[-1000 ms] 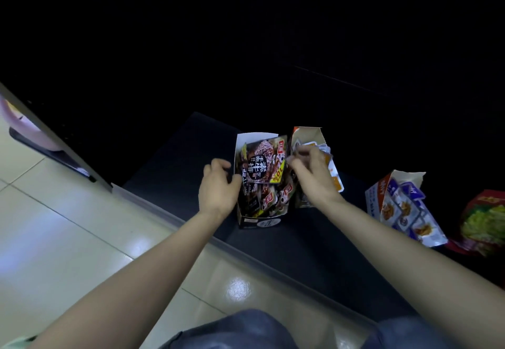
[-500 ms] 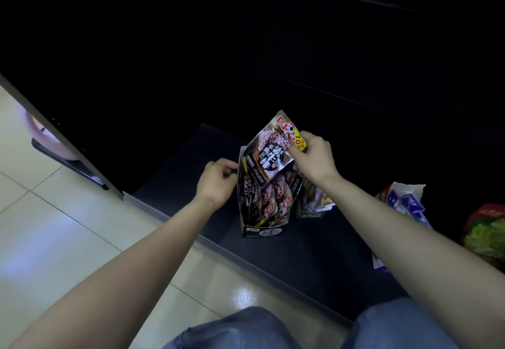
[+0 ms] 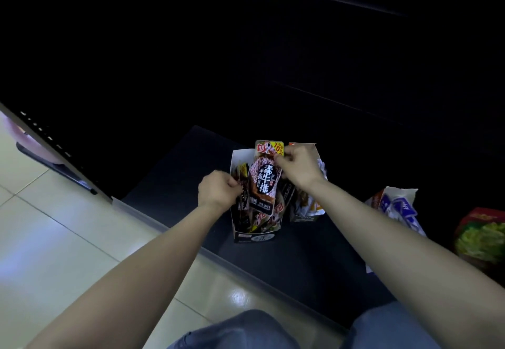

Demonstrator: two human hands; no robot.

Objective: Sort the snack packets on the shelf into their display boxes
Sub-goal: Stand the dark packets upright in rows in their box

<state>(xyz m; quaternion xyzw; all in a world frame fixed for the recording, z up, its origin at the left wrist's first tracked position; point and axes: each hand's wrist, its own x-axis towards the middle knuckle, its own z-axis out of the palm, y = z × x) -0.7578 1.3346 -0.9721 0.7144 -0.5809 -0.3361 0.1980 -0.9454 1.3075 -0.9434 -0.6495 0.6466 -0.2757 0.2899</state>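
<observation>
A black display box (image 3: 254, 236) stands on the dark bottom shelf (image 3: 169, 184), filled with several dark snack packets. My right hand (image 3: 299, 168) pinches one such dark packet (image 3: 264, 182) by its upper right edge and holds it upright over the box. My left hand (image 3: 218, 191) grips the box's left wall, fingers curled at its edge. Right behind my right hand stands a second box (image 3: 307, 212) with orange-white packets.
A white-blue box of blue packets (image 3: 396, 206) leans at the right, and a red-green bag (image 3: 483, 236) lies at the far right edge. The shelf's metal front lip (image 3: 153, 216) runs diagonally above the pale tiled floor (image 3: 54, 239). My knees show at the bottom.
My right hand has turned the dark packet from tilted to upright and lowered it towards the black box. My left hand has moved closer onto the box's left wall.
</observation>
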